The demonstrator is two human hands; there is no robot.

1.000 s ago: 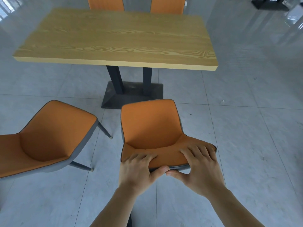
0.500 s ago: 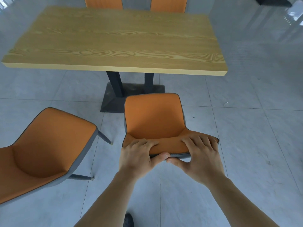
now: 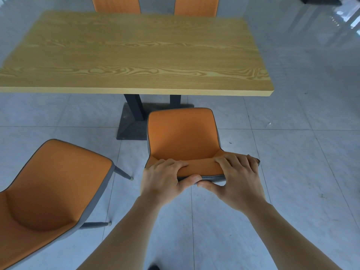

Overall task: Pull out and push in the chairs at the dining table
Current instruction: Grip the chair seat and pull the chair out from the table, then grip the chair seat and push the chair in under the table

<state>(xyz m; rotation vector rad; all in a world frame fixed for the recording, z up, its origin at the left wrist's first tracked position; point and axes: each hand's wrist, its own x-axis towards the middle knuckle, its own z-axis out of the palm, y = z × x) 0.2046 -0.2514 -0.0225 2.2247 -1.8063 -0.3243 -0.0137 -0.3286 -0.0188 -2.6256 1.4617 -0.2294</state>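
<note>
Chair [image 3: 183, 133] nearer table [image 3: 136, 55], both hands' grip unchanged

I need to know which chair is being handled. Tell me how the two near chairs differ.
The chair on the right has both hands, left hand and right hand, gripping its backrest top; the chair on the left is untouched. The right one faces the table squarely; the left one sits angled and farther from it. Both have orange upholstery with grey shells.
</note>
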